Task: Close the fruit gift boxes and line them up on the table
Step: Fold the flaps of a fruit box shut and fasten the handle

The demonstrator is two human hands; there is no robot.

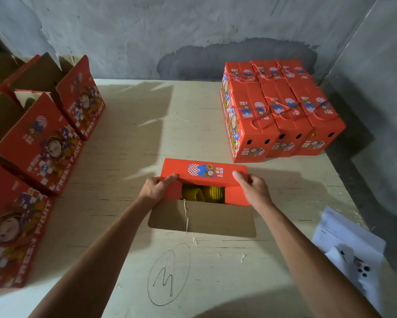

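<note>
The left hand (157, 188) pinches the near left corner of the red far flap (204, 172) of the open gift box (202, 198), thumb on top and fingers curled under its edge; the right hand (253, 188) grips the flap's near right corner the same way. The flap lies folded partway over the opening, its near edge running between the two hands, and below that edge yellow foam-netted fruit (203, 193) shows inside the box. The brown near flap (202, 220) lies spread toward the person, a pale string (186, 214) hanging across it. This box sits mid-table, near the front centre of the pale table (133, 138). Bare tabletop lies on both sides of it and behind it up to the grey wall (193, 31). In front of it a circled pencil mark (169, 275) is drawn on the surface. At the far right corner six closed red boxes (282, 109) with rope handles stand packed side by side, touching, close to the table's right edge. Along the left edge stands a row of open boxes (43, 134), flaps upright. A white sheet of paper (347, 244) lies at the near right edge.
</note>
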